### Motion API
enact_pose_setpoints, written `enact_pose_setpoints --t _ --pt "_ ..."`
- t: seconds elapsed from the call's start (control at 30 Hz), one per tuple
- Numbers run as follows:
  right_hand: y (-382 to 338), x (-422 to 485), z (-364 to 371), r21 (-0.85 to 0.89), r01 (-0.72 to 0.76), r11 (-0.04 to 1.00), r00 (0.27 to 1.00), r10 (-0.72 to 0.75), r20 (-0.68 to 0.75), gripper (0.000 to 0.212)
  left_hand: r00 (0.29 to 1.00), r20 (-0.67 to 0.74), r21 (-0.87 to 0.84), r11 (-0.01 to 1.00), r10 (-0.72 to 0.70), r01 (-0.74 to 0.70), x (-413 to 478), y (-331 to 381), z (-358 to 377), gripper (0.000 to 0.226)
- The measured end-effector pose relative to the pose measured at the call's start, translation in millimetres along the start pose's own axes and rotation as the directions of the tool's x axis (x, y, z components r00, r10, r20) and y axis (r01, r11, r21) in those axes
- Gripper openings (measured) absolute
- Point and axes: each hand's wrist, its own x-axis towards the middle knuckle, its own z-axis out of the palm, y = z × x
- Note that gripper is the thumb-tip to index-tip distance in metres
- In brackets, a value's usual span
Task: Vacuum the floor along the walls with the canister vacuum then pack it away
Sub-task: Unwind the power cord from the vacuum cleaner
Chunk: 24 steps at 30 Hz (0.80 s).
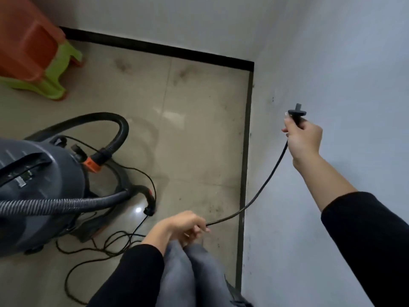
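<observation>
The vacuum (37, 191) stands on the tiled floor (194, 134) at the left, well apart from the right wall (332, 63), with its hose (66, 202) looped round the body. The step in hand looks like cord handling: either plugging in or winding up; no socket shows, so which one cannot be told. To do it well, the person should keep the cord (263, 185) lightly taut between the hands, feed it through without kinks, and hold the plug by its body, not the wire. The loose coils on the floor near the legs could snag a foot, so they want gathering first.

The right hand (304, 138) is raised near the wall, closed around the plug (297, 113). The left hand (183, 224) is low by the knees, fingers pinched on the cord.

Count: one vacuum, one hose, two stacked stools (33, 54) (orange over green), one cord, two hands, one plug.
</observation>
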Motion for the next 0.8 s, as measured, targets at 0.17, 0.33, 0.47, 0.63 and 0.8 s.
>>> enact_pose_setpoints --t 0.17,0.33,0.47,0.63,0.8 --pt "-8 62 23 -0.024 -0.042 0.999 0.999 0.042 -0.015 0.026 0.95 -0.23 0.784 0.619 0.211 0.052 32 81 -30 0.021" --pt "11 141 63 -0.032 -0.14 0.99 0.984 0.136 -0.112 0.035 0.935 -0.295 0.8 0.586 0.194 0.131 94 169 -68 0.039" --pt "49 211 98 0.083 -0.252 0.964 0.957 0.261 -0.127 0.028 0.944 -0.263 0.503 0.863 0.198 -0.041 165 222 -106 0.021" --pt "101 279 139 0.327 -0.417 0.848 0.896 0.444 -0.007 0.025 0.892 -0.367 0.173 0.961 0.265 -0.215 235 264 -131 0.032" --pt "147 332 175 0.351 -0.517 0.78 0.854 0.499 0.149 0.028 0.833 -0.28 0.273 0.872 0.476 -0.407 284 316 -135 0.014"
